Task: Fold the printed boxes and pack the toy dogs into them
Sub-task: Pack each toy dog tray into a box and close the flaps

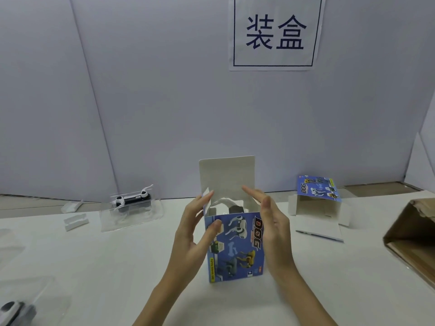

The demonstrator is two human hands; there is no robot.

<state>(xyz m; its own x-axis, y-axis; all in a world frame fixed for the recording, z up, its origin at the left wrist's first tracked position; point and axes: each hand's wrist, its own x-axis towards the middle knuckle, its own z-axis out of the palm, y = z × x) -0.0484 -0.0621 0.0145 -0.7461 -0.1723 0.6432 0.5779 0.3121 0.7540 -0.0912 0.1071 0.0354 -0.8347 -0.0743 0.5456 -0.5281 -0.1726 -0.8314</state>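
A blue printed box marked DOG stands upright mid-table, its top open and its grey lid flap raised behind. Inside its mouth I glimpse clear plastic with a dark and white toy. My left hand lies against the box's left side, fingers straight at the left side flap, thumb on the front face. My right hand lies flat along the right side, fingers straight at the top edge. A white and black toy dog lies in a clear tray at the back left.
A second printed box lies unfolded at the back right. A brown carton sits at the right edge. Two small white inserts lie at the left. Another toy in plastic shows at the bottom left corner. White partition walls stand behind.
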